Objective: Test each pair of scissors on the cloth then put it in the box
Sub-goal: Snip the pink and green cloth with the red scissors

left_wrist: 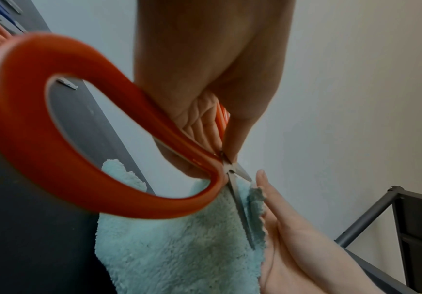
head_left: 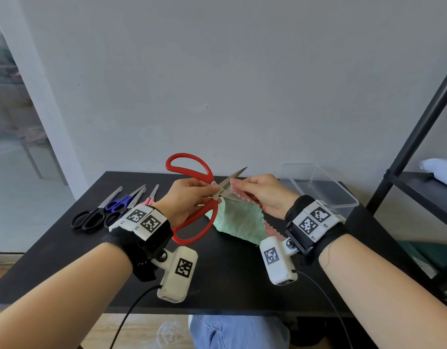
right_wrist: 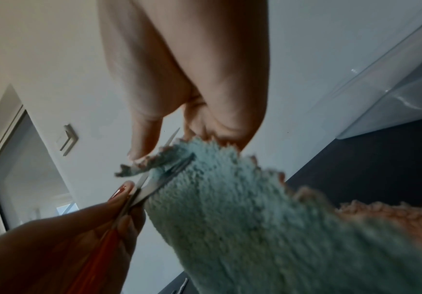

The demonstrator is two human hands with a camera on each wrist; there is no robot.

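Above the black desk [head_left: 242,273], red-handled steel scissors [head_left: 192,172] gripped by the left hand [head_left: 187,197] are tested on mint fleece cloth [head_left: 240,220] pinched by right fingers [head_left: 238,186]; the clear plastic box [head_left: 325,190] seemingly holds none, three pairs [head_left: 111,210] untested.

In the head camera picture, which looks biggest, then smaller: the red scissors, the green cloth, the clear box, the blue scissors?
1. clear box
2. red scissors and green cloth, too alike
3. blue scissors
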